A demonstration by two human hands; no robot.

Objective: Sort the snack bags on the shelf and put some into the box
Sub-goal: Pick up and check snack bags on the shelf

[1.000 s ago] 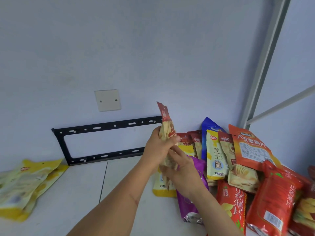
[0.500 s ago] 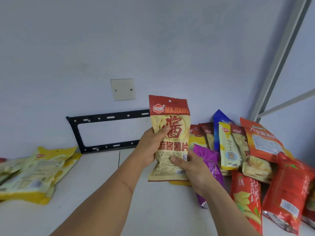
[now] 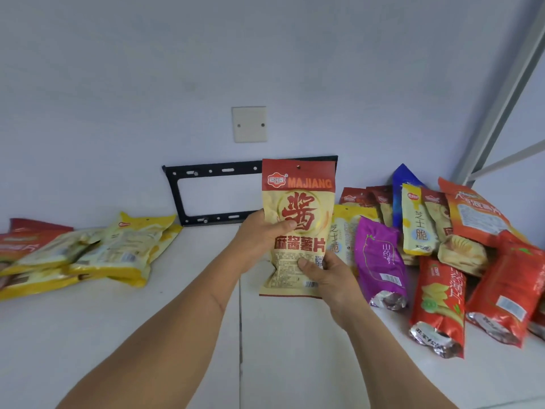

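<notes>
The MAJIANG snack bag [image 3: 298, 219] stands upright above the white shelf [image 3: 147, 335], its left edge gripped by the left hand [image 3: 259, 240], its lower right corner pinched by the right hand [image 3: 327, 276]. Yellow bags [image 3: 118, 255] lie left; mixed bags [image 3: 442, 246] are heaped right.

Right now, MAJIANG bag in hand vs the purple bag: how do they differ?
The MAJIANG bag is cream with a red top band; the purple bag is purple with a silver bottom. The MAJIANG bag is held upright off the shelf by the left hand and right hand; the purple bag leans in the right-hand pile. Both look sealed.
</notes>
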